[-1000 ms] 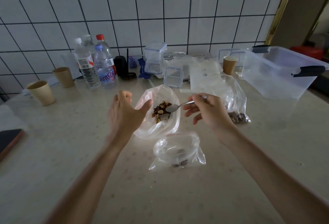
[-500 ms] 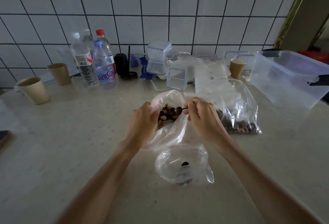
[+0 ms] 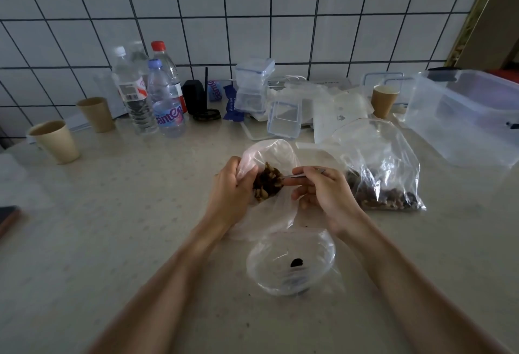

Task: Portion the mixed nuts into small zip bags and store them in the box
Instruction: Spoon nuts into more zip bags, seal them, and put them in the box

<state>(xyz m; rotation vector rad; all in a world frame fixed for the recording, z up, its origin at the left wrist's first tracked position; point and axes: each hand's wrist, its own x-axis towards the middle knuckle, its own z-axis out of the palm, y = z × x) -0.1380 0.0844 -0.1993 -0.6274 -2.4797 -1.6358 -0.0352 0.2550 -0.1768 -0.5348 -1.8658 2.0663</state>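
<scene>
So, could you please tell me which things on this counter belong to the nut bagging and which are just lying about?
Job in hand:
- left hand holding the nut bag
- right hand with the spoon
- small zip bag
- second nut bag
- storage box

Lying about:
- water bottles
- paper cups
- small lidded containers

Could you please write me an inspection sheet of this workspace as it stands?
Surface: pale speckled counter, a few dark crumbs near the front.
Job's things: nut bag held open; second nut bag to its right; small zip bag open in front, almost empty; clear box at right.
Clutter: bottles, paper cups, small lidded containers.
Hands: left hand grips the nut bag's rim; right hand pinches a spoon.
Cables: nothing seen.
Surroundings: white tiled wall.
</scene>
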